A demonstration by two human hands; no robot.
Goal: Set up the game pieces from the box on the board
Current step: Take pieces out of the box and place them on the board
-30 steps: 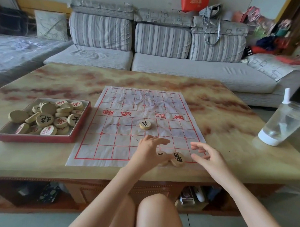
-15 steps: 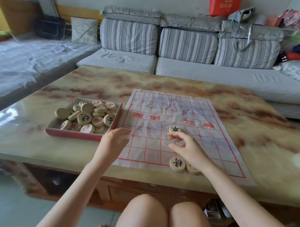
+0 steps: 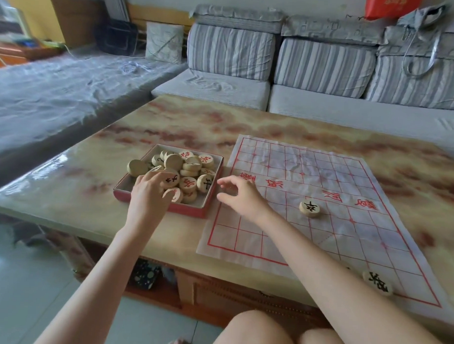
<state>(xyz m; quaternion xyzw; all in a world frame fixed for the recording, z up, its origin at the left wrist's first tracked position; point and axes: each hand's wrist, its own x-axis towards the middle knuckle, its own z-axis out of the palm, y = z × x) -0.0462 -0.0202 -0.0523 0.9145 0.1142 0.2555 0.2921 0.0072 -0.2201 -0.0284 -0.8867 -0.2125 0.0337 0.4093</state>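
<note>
The left hand (image 3: 149,192) is reaching into the red box (image 3: 188,210), its grip spreading over the heap of wooden pieces (image 3: 187,170) with fingertips resting on the discs nearest the front wall; whether it is already pinching one I cannot tell, since the fingers are covering what lies beneath. The right hand (image 3: 241,195) is hovering just beside the box over the left edge of the board (image 3: 322,221), fingers loosely spread and holding nothing, apparently waiting to take a turn at the heap. The box is sitting close against the board, likely so each piece is making only a short trip. On the board one black-marked piece (image 3: 309,208) is lying near the river line, and another piece (image 3: 377,282) is sitting at the near edge, so most of the set is still waiting in the box. The board is a creased, thin sheet lying flat on a glossy marbled tabletop (image 3: 248,121), and a striped grey sofa (image 3: 301,71) is running along the far wall.
</note>
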